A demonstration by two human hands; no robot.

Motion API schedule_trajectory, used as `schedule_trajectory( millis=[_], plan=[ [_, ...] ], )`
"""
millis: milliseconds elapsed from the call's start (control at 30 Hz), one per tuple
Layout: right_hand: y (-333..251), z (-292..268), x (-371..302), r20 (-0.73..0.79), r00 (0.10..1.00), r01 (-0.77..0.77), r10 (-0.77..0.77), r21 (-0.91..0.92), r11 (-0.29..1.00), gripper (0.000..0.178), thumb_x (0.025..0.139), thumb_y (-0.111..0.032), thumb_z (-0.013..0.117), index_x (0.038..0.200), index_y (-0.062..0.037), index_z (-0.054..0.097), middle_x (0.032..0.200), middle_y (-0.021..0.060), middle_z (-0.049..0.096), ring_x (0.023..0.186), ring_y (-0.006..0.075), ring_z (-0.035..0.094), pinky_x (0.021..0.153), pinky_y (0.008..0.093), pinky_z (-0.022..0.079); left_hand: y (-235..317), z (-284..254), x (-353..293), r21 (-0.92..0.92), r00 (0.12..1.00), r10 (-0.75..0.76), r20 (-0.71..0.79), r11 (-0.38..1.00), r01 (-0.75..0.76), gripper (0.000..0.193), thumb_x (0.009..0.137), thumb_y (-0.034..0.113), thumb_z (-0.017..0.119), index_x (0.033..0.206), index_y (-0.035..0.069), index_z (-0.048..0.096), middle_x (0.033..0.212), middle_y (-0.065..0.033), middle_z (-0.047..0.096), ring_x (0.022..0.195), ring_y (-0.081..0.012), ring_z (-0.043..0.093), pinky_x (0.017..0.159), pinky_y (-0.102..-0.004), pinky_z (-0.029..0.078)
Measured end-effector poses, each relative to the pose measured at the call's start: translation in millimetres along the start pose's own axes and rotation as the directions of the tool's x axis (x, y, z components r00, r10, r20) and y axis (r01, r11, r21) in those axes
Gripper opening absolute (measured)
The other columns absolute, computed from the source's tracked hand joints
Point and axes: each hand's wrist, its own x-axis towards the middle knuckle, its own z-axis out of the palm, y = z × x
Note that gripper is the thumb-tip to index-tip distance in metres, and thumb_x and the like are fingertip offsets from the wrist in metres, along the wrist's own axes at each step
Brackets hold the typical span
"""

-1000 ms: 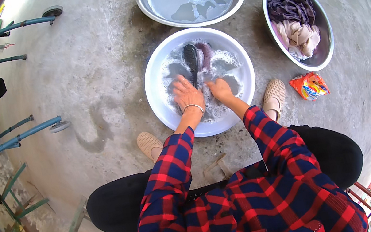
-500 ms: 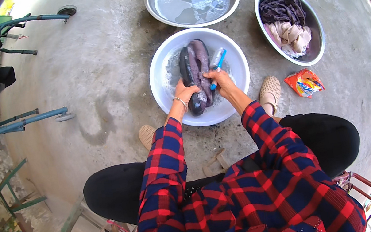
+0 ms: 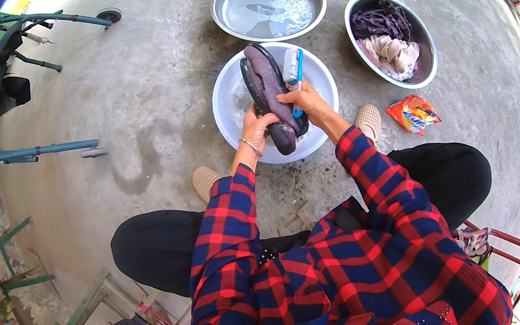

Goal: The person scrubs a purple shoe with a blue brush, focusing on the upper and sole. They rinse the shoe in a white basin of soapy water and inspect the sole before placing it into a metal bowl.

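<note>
A pair of dark shoes (image 3: 272, 94), purple with black edges, is lifted and tilted over a white basin (image 3: 219, 105) between my knees. My left hand (image 3: 257, 129) is closed around the left side of the shoes, near their lower end. Against the right side, my right hand (image 3: 306, 101) presses its thumb while gripping a scrubbing brush (image 3: 294, 66). The brush has a blue handle and pale bristles, and stands with its head up, beside the shoes. Sudsy water in the basin is mostly hidden beneath them.
Beyond the white basin stands a metal basin (image 3: 222, 27) of cloudy water. At the right, another metal basin (image 3: 430, 65) holds dark and pale clothes (image 3: 393, 54). An orange packet (image 3: 413, 114) lies near my right foot. A blue-framed wheeled walker (image 3: 39, 152) stands at left.
My hands have raised the shoes from the basin and tilted them, turning more of the purple side upward. The brush has swung more upright in my right hand.
</note>
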Motion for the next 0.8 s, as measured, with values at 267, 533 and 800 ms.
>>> schedule_trajectory(
  millis=[267,533,800],
  plan=[
    [-16.1,-16.3,-7.6,-0.069,0.991,0.096,-0.111,-0.192,0.977,0.047,0.069,0.001,0.068,0.112,-0.0051,0.053,0.091,0.0033,0.055,0.083,0.0141,0.054,0.072,0.0269,0.044,6.0,0.3,3.7,0.318,0.959,0.139,-0.247,0.947,-0.056,0.083,0.059,0.012,0.085,0.128,-0.007,0.042,0.111,-0.0139,0.061,0.095,-0.0244,0.064,0.084,-0.0335,0.054],
    [44.8,-32.8,20.7,-0.220,0.947,0.118,-0.235,-0.441,0.890,0.037,0.072,0.001,0.063,0.106,-0.0036,0.050,0.085,0.0117,0.061,0.079,0.0224,0.059,0.073,0.0342,0.047,-3.7,-7.7,18.3,0.785,0.847,0.281,-0.452,0.576,0.228,0.107,0.053,0.021,0.090,0.136,-0.011,0.031,0.127,-0.0294,0.050,0.122,-0.0419,0.048,0.105,-0.0405,0.039],
    [68.1,-42.4,30.8,-0.431,0.900,-0.315,-0.061,-0.740,0.595,0.057,0.072,-0.028,0.081,0.107,0.0036,0.049,0.109,0.0206,0.065,0.103,0.0392,0.062,0.089,0.0459,0.048,-25.4,-2.8,40.7,0.896,0.841,0.316,-0.440,0.219,0.387,0.120,0.069,0.029,0.086,0.149,-0.006,0.002,0.138,-0.0278,0.037,0.125,-0.0417,0.042,0.101,-0.0472,0.043]
  ],
)
